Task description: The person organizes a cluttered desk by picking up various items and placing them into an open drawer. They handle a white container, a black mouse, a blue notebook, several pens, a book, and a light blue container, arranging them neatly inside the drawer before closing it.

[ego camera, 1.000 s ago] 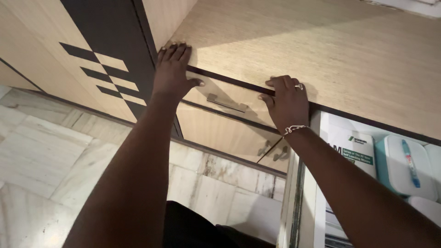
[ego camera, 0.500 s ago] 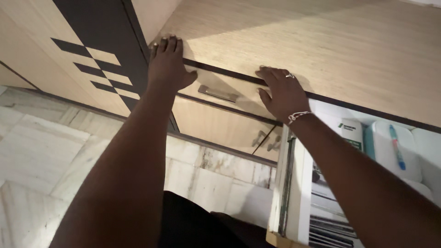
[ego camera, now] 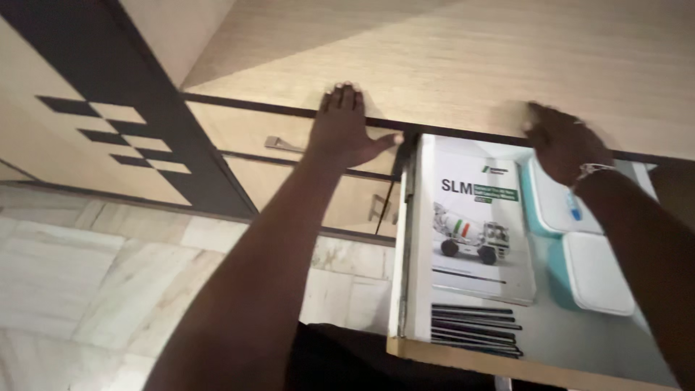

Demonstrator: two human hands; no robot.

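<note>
My hands have slid right since a second ago: left hand [ego camera: 346,130] flat on the desk [ego camera: 449,65] edge, right hand [ego camera: 561,141] at three o'clock (both grips open, empty) over the open drawer [ego camera: 463,347].

Dim warm light falls from upper right, throwing a diagonal shadow across the wooden countertop [ego camera: 449,65] at top centre, while the right hand [ego camera: 561,141] is motion-blurred, the floor [ego camera: 87,282] at lower left is soft, and the open drawer [ego camera: 579,333] looks brightest.
</note>
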